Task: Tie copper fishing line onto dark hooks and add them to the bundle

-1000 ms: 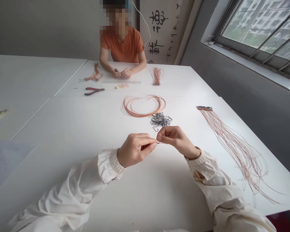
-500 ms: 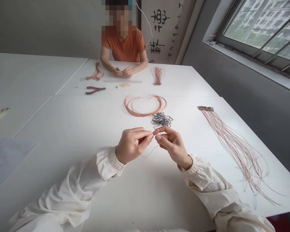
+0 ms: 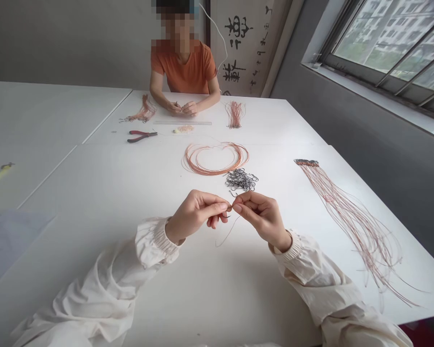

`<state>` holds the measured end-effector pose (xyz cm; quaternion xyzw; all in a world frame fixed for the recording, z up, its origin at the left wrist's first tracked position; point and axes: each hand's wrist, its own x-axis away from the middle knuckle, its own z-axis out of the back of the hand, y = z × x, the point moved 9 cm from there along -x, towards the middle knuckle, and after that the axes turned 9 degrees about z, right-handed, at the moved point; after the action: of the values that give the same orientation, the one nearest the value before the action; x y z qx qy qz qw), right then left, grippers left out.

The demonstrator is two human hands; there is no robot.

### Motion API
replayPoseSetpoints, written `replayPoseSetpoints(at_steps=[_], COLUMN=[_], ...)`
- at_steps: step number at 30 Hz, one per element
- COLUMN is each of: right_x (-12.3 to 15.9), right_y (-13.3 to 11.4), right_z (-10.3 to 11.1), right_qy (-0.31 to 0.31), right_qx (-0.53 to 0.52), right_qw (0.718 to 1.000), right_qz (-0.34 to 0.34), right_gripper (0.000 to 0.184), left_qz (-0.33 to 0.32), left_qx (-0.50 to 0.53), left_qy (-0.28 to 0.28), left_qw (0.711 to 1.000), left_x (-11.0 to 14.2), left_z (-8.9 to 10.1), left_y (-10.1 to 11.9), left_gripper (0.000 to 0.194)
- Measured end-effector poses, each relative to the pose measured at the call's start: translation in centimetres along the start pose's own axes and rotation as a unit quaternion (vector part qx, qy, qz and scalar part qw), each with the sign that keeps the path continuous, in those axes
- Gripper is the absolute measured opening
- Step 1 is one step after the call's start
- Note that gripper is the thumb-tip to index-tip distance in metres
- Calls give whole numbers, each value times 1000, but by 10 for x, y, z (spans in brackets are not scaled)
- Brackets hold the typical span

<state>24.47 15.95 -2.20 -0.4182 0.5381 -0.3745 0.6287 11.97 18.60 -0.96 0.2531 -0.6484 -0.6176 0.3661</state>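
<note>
My left hand point(image 3: 198, 214) pinches a dark fish hook point(image 3: 227, 216) between thumb and forefinger; only its bend shows below the fingers. Close against it, my right hand point(image 3: 260, 217) pinches a thin fishing line point(image 3: 228, 232), whose loose end curves down over the table. The fingertips of both hands nearly meet. Just beyond them lies a pile of dark fish hooks point(image 3: 241, 180), with one stray hook at its near edge. A coil of orange line point(image 3: 188, 161) rests behind the pile.
On the right lies a bundle of hooked orange lines point(image 3: 342, 219). Across the white table point(image 3: 94, 193) sits a person in an orange shirt point(image 3: 184, 67), hands together. Near them are red-handled pliers point(image 3: 142, 136), a ruler point(image 3: 183, 123) and two more line bundles.
My right fingers have closed from a looser pose into a pinch at the left fingertips. The hook's bend now shows below my left fingers, and the line's loose end has shifted slightly.
</note>
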Motion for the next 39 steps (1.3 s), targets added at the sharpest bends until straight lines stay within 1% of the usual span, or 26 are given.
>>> replayPoseSetpoints(at_steps=[3,5,7,9,11,13,16,19,21,25,27,29,30,32,34,36,37,39], right_x=[1,1,1,0,0,-1,-2,-2,-2,-1,0,0,1,2,3,3,2,-1], right_y=[1,0,-1,-1,0,0,2,3,3,-2,-7,-14,-18,-29,-40,-46,-47,-44], right_z=[1,1,1,1,1,0,-4,-6,-6,-3,-2,-2,-3,-7,-11,-12,-11,-8], right_qy=[-8,-13,-18,-17,-13,-9,-6,-4,-1,4,9,12,8,-5,-21,-35,-41,-59], right_qx=[0,-5,-10,-19,-37,-59,-93,-118,-114,-61,-8,72,119,210,270,287,281,251], right_qw=[1000,1000,1000,1000,999,998,996,993,993,998,999,995,989,969,947,938,940,954], right_qz=[1,9,14,10,4,2,-6,-12,-9,14,35,64,83,130,174,191,188,155], right_gripper=[26,23,21,21,21,19,16,15,16,13,10,6,5,8,11,12,12,10], left_qz=[13,15,11,-9,-43,-80,-116,-140,-159,-191,-199,-207,-211,-221,-225,-224,-224,-228], left_qx=[10,-9,-34,-54,-78,-101,-124,-158,-189,-232,-246,-266,-278,-306,-337,-359,-365,-366], left_qy=[-21,-11,12,44,73,102,140,161,168,180,187,194,197,199,191,171,157,127], left_qw=[1000,1000,999,998,993,986,975,964,954,937,930,921,916,904,894,890,890,893], left_x=[0,1,3,7,12,17,21,23,24,26,25,23,23,21,18,16,16,17], left_z=[-1,-2,-1,-1,-2,-1,3,5,4,4,6,7,7,6,3,-2,-5,-11], left_y=[1,1,2,5,11,18,26,30,33,37,38,39,39,39,36,30,28,23], left_gripper=[25,23,19,17,19,20,19,18,19,19,18,19,20,22,24,25,25,26])
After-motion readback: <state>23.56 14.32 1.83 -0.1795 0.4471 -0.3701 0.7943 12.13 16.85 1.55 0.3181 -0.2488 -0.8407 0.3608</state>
